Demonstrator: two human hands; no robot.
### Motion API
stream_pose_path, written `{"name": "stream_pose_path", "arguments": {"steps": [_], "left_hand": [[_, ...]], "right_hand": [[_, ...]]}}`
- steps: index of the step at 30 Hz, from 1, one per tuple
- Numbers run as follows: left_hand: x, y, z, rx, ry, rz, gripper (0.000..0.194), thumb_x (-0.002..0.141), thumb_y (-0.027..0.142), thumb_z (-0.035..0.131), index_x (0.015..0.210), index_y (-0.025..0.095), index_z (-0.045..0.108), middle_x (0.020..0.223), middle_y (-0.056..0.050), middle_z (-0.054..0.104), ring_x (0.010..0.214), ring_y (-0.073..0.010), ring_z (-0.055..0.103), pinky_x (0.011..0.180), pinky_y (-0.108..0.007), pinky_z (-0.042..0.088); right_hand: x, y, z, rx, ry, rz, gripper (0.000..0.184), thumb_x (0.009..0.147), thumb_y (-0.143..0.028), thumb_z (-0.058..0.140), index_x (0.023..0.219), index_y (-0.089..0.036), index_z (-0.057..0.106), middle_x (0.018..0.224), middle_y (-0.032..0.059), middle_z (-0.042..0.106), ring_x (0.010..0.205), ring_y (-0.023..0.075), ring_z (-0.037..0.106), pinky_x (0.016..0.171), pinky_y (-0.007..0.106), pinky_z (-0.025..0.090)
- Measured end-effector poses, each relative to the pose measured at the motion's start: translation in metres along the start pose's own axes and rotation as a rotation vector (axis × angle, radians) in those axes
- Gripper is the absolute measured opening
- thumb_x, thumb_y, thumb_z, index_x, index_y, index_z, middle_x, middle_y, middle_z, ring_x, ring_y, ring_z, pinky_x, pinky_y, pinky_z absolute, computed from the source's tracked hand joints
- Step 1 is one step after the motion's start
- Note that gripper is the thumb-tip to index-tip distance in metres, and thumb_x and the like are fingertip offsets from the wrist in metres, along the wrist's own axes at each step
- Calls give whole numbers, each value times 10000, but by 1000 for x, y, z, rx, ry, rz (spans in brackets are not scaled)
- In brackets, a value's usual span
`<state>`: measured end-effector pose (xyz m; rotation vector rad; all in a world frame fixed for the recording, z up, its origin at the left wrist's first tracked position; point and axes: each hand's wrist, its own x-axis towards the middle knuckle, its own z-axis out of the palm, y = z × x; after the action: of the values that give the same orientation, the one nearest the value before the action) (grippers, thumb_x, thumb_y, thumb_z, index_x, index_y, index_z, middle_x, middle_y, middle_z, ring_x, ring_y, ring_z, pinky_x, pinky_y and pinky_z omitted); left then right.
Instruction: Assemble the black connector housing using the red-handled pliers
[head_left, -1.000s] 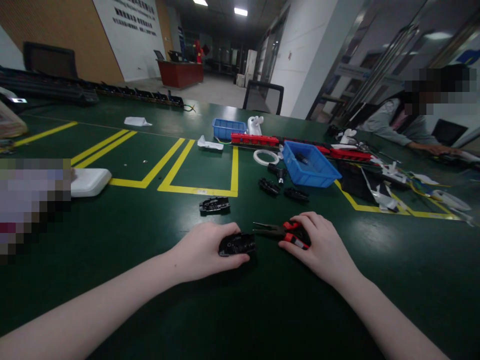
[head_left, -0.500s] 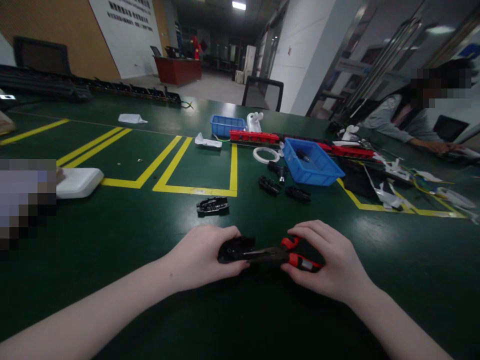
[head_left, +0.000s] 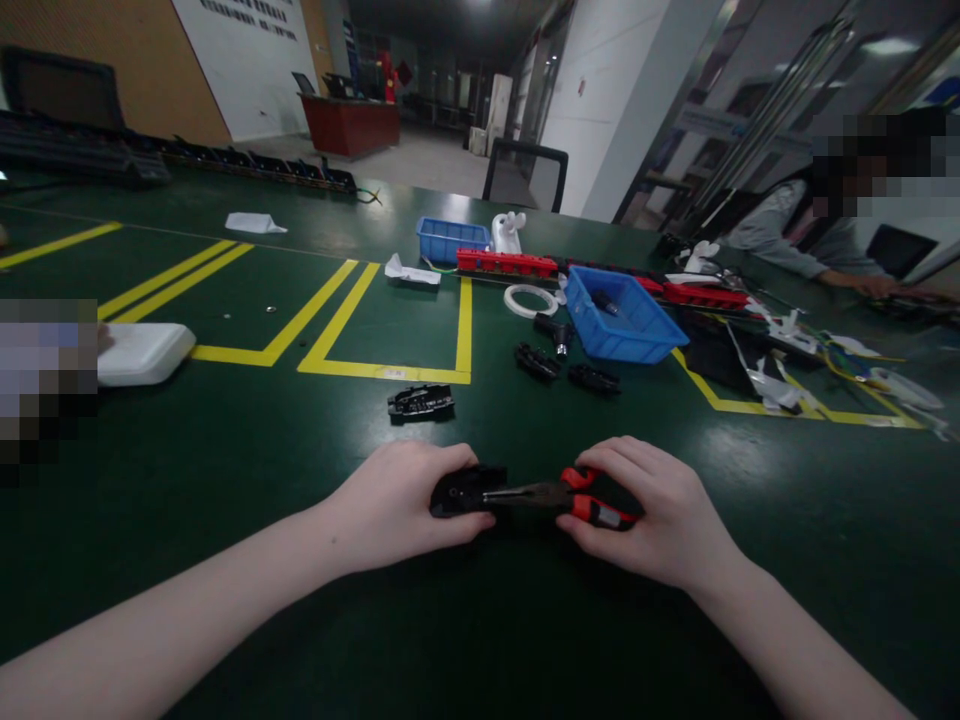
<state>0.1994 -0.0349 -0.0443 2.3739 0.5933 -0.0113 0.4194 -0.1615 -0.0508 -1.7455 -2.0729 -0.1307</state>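
Since the earliest frame, we are seeing the pliers (head_left: 544, 495) move from just beside the black part (head_left: 459, 492) to its open right end, their long tips now lying over or inside it and looking closer together. With our left hand (head_left: 405, 505) we are gripping that part between thumb and fingers, its other end sitting in the grasp, low over the green table (head_left: 450, 630); whether it is resting on the surface we cannot tell. Our right hand (head_left: 664, 510) is wrapping round the red handles, which are standing somewhat spread. A similar black piece (head_left: 421, 403) is lying just beyond our left hand, and two dark pieces (head_left: 536, 361) are lying near the blue bin (head_left: 641, 350). As we are judging it, the slim tips could be slipping off the dark, smooth-looking part if they are meeting it at a slant, and jabbing our left thumb close by. Squeezing too hard could be cracking a thin wall, while a loose left pinch could be letting the part twist under the pliers' pull.
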Motion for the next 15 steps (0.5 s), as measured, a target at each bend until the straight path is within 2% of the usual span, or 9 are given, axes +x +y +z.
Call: {"name": "stream_pose_path", "arguments": {"steps": [4, 8, 15], "left_hand": [[0, 0, 1, 34, 11, 1, 259, 812, 421, 570, 921, 187, 587, 801, 6, 629, 702, -148, 575, 581, -244, 397], [1, 1, 0, 47, -2, 0, 270, 823, 434, 557, 937, 190, 584, 821, 5, 627, 715, -147, 575, 579, -242, 389], [2, 1, 1, 142, -21, 18, 300, 840, 464, 528, 927, 179, 556, 813, -3, 618, 714, -163, 563, 583, -255, 377]], "right_hand": [[0, 1, 0, 12, -33, 5, 318, 785, -476, 565, 859, -167, 578, 792, 62, 624, 689, 166, 561, 587, 299, 438], [-1, 2, 1, 15, -59, -1, 278, 892, -388, 409, 873, -164, 571, 809, 65, 617, 703, 159, 549, 605, 299, 419], [-1, -4, 5, 23, -95, 38, 294, 923, -343, 334, 873, -159, 558, 787, 54, 585, 692, 154, 511, 609, 303, 389]]}}
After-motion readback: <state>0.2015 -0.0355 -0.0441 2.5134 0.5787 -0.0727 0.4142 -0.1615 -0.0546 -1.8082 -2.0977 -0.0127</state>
